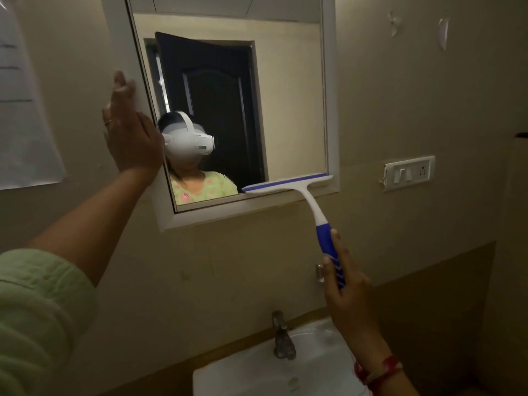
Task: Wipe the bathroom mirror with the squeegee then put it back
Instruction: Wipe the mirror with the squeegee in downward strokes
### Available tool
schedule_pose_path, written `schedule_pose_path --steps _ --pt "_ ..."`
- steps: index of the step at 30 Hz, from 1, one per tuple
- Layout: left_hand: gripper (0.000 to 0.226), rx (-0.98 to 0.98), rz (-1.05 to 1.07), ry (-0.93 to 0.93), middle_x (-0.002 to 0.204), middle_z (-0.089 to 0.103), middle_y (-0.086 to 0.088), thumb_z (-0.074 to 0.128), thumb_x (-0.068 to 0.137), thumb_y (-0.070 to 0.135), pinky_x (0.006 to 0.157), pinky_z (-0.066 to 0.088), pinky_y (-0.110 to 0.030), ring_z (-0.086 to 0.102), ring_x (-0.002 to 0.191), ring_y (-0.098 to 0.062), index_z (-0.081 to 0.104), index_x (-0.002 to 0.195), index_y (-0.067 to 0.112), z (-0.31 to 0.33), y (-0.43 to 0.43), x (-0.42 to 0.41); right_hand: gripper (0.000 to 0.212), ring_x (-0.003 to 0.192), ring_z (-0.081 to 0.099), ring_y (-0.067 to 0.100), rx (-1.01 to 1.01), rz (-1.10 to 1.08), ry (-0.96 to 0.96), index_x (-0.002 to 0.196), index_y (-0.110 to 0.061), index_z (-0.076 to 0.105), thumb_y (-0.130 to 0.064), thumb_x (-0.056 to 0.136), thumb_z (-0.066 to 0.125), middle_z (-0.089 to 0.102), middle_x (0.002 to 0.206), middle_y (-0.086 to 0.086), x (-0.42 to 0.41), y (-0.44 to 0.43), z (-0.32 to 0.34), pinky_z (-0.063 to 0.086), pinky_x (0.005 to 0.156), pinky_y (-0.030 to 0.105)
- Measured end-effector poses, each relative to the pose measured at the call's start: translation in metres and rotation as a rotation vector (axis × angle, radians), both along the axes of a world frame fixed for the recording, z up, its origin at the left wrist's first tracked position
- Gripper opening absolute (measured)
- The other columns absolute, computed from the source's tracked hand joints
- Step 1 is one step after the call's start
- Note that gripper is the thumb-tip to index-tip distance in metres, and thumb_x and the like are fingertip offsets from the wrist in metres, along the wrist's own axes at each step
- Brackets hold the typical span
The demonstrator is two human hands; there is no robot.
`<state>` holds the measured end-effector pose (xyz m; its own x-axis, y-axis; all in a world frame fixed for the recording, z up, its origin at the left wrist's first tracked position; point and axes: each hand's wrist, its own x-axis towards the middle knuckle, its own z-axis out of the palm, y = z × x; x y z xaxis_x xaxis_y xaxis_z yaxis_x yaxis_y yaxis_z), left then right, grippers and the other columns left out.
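Holding item one, a white and blue squeegee (pixel 311 201), the right hand (pixel 347 284) has its fingers wrapped around the lower end of the blue handle, thumb lying along the grip. Blade: set against the bottom right corner of the mirror (pixel 291 110), its right end lapping onto the white frame (pixel 333 110), its lower edge at the bottom frame rail. Item two, the left hand (pixel 130 132): flat, fingers spread and extended, palm pressed to the frame's left rail, gripping nothing. Glass above and left of the blade lies unobstructed. Item three, a white sink (pixel 320 370) with a metal tap (pixel 283 338), directly below the squeegee handle and well apart from it. Item four, a switch plate (pixel 408 172) on the wall, near the frame's right edge. Item five, a paper sheet (pixel 25 110) on the wall left of the left hand.
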<state>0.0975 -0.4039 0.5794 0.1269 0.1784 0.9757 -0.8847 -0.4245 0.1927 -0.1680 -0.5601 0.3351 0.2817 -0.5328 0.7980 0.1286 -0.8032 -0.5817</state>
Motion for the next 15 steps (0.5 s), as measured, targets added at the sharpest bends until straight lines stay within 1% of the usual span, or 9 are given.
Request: schedule_pose_path --steps 2,4,5,6,8,9,11,14,15 --pt "0.049 0.003 -0.001 -0.001 0.148 0.035 -0.003 0.03 0.086 0.002 0.097 0.005 0.003 0.04 0.13 -0.021 0.043 0.132 0.009 0.0 0.0 -0.001 0.05 0.061 0.056 0.01 0.044 0.03 -0.044 0.138 -0.043 0.022 -0.041 0.09 0.037 0.055 0.078 -0.003 -0.004 0.004 0.005 0.052 0.049 0.027" --pt "0.048 0.011 0.005 -0.013 0.148 0.035 -0.004 0.031 0.087 0.005 0.107 0.013 -0.01 0.038 0.132 -0.02 0.042 0.134 0.009 0.0 -0.001 0.0 0.048 0.062 0.058 0.01 0.081 0.054 -0.082 0.136 -0.045 0.024 -0.042 0.09 0.038 0.055 0.083 -0.006 -0.006 0.007 0.009 0.053 0.049 0.03" --pt "0.048 0.011 0.011 -0.02 0.148 0.035 -0.004 0.031 0.087 0.005 0.108 0.018 -0.016 0.038 0.131 -0.021 0.042 0.134 0.01 -0.001 -0.001 0.0 0.047 0.062 0.058 0.01 0.093 0.065 -0.095 0.135 -0.044 0.025 -0.042 0.09 0.038 0.056 0.084 -0.007 -0.006 0.008 0.011 0.053 0.049 0.029" --pt "0.048 0.009 0.017 -0.025 0.149 0.035 -0.003 0.031 0.088 0.006 0.107 0.02 -0.017 0.039 0.13 -0.021 0.042 0.134 0.01 -0.001 -0.001 0.0 0.046 0.062 0.059 0.01 0.104 0.073 -0.098 0.134 -0.044 0.027 -0.043 0.089 0.039 0.056 0.084 -0.007 -0.007 0.008 0.013 0.053 0.048 0.028" --pt "0.047 0.014 0.026 -0.024 0.149 0.034 -0.003 0.031 0.088 0.007 0.104 0.015 -0.011 0.038 0.131 -0.021 0.041 0.134 0.01 0.0 -0.001 0.002 0.046 0.066 0.06 0.009 0.141 0.103 -0.092 0.132 -0.043 0.029 -0.045 0.088 0.039 0.056 0.09 -0.007 -0.007 0.009 0.017 0.052 0.049 0.025" --pt "0.047 0.02 0.032 -0.021 0.149 0.033 -0.003 0.031 0.088 0.007 0.105 0.014 -0.012 0.037 0.132 -0.021 0.041 0.134 0.01 0.001 -0.001 0.003 0.046 0.068 0.06 0.009 0.166 0.131 -0.089 0.132 -0.044 0.029 -0.047 0.087 0.039 0.056 0.093 -0.006 -0.008 0.009 0.019 0.052 0.051 0.023" --pt "0.048 0.033 0.045 -0.02 0.15 0.033 -0.003 0.031 0.087 0.007 0.109 0.017 -0.023 0.037 0.132 -0.023 0.039 0.134 0.01 0.001 -0.002 0.004 0.043 0.066 0.059 0.009 0.197 0.192 -0.099 0.13 -0.047 0.031 -0.045 0.087 0.04 0.057 0.091 -0.007 -0.008 0.012 0.021 0.049 0.05 0.019" --pt "0.049 0.067 0.051 -0.019 0.149 0.032 -0.007 0.031 0.086 0.004 0.108 0.016 -0.023 0.036 0.132 -0.025 0.038 0.134 0.007 0.001 0.002 0.003 0.041 0.061 0.057 0.01 0.202 0.263 -0.124 0.128 -0.046 0.034 -0.038 0.09 0.043 0.058 0.088 -0.013 -0.011 0.016 0.023 0.047 0.049 0.015" --pt "0.049 0.082 0.061 -0.017 0.149 0.032 -0.009 0.032 0.086 0.004 0.109 0.018 -0.025 0.036 0.132 -0.026 0.038 0.135 0.006 0.001 0.003 0.002 0.041 0.059 0.057 0.009 0.205 0.285 -0.127 0.129 -0.045 0.034 -0.037 0.09 0.044 0.058 0.087 -0.013 -0.012 0.016 0.023 0.046 0.048 0.015"
